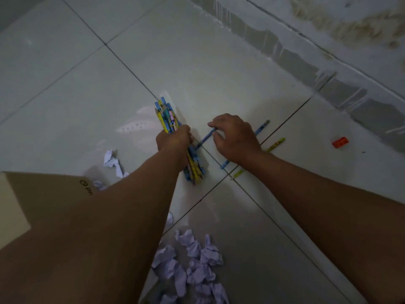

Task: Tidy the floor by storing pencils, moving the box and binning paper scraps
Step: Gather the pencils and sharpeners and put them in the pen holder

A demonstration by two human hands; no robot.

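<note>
Bundle of blue and yellow wooden pencils (168, 119): gripped in left hand (173, 139). Loose blue pencil (205, 139): pinched by right hand (235, 138); others left on floor. Brown cardboard box (43, 194), crumpled white paper scraps (192, 264): untouched.

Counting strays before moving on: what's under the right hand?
Under the right hand, a blue pencil is pinched; another blue pencil and a yellow pencil pass beneath it, their middles hidden.
</note>
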